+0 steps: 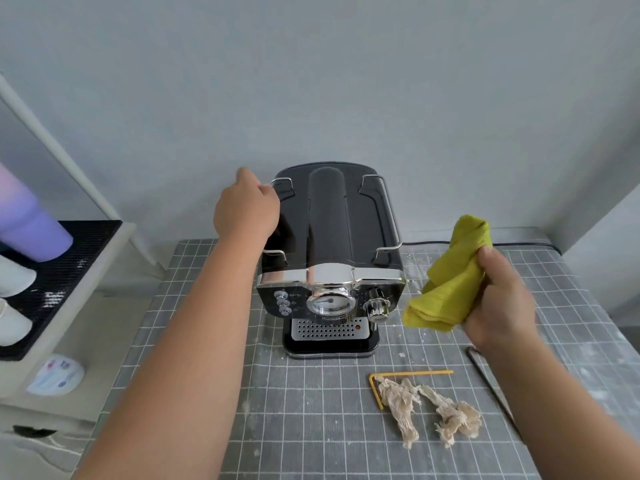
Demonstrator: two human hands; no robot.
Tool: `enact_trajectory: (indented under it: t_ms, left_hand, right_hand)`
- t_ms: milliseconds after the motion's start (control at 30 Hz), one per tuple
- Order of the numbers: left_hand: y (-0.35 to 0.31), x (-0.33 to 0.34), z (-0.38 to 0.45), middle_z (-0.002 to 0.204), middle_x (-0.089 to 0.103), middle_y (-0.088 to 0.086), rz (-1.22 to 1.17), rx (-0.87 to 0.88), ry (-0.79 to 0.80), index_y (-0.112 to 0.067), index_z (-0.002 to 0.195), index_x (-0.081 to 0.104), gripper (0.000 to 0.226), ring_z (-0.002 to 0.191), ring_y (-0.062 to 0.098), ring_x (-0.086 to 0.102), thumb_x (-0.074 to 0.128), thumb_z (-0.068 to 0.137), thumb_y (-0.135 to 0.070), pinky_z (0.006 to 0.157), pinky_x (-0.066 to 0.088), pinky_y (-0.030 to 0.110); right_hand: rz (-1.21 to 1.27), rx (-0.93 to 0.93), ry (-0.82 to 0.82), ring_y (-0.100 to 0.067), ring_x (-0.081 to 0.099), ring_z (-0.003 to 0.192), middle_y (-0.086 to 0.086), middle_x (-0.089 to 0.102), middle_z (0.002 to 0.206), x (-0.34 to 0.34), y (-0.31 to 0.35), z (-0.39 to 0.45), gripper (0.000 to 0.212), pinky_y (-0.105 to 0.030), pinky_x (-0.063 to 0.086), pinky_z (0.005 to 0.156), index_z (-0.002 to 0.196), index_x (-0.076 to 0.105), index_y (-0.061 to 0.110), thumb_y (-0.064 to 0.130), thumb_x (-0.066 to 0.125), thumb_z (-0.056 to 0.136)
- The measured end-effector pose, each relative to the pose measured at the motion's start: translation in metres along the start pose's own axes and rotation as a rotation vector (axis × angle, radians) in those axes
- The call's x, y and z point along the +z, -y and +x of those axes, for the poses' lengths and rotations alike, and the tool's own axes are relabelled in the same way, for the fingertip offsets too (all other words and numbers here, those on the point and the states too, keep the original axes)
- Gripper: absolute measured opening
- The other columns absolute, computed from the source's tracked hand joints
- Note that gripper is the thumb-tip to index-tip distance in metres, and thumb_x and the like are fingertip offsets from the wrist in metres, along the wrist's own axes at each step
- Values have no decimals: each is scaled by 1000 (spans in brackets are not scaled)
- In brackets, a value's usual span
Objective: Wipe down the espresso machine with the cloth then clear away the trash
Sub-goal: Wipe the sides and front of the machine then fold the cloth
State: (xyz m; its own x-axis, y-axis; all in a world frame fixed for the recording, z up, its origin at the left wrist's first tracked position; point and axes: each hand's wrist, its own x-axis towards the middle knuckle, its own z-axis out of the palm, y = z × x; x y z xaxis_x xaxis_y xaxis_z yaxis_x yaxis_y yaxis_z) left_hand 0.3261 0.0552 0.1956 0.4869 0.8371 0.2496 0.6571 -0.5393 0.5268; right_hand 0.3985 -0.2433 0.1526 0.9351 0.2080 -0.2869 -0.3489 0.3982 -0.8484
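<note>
- While the wiping step appears to be in hand, the trash nearest the viewer lies untouched: two twisted scraps of pale beige crumpled paper [427, 415] on the grey grid-patterned tabletop [294, 410], with a bent yellow plastic straw [382, 381] touching their upper left edge.
- A thin black rod or cable [491, 389] lies just right of that trash, partly hidden by the right forearm.
- Further in, the right hand [498, 306] has its grip closed round a bunched yellow-green woven cloth [450, 275]; the cloth is held in the air just beside the machine's right flank, not touching it.
- At centre stands the glossy black and chrome espresso machine [330, 258], upright, front controls facing the viewer, set against the pale wall [346, 81].
- Beyond, the left hand [246, 209] rests on the machine's upper left edge by the wire rail; its fingers curl over that edge, and the grip there looks like a steadying hold, though the fingertips are hidden.
- To the far left, a white shelf unit [79, 306] carries a black mat and a purple tumbler [31, 223].
- Judgement: wiping is at or near its start. The next move calls for bringing the cloth onto the right side or top panel with the left hand bracing, taking care near the protruding knob and rails.
- Clearing the paper and straw remains outstanding.
</note>
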Motion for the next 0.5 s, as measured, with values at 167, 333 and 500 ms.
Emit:
enact_trajectory:
  t_ms: [167,333,500]
  left_hand:
    - [-17,-17,-36,101,54,0,-199,299,-78,-17,99,55,10,88,23,54,51,91,-22,76,45,39]
    - [-47,-44,-130,106,57,-16,-558,521,376,-25,112,61,25,100,1,56,52,94,-41,84,43,15]
    - [-50,-52,-156,112,65,-13,-863,398,723,-31,117,57,32,110,7,61,54,91,-50,91,51,29]
  right_hand:
    - [-133,-134,122,-15,69,78,5,72,82,16,16,-13,31,-44,54,76,83,76,30,23,50,98]
    - [-155,-165,426,-25,64,93,-8,69,102,26,27,-37,32,-48,54,80,106,72,22,36,64,79]
    - [-507,-501,680,-17,62,106,1,63,112,38,27,-60,29,-29,52,89,111,71,35,38,65,83]
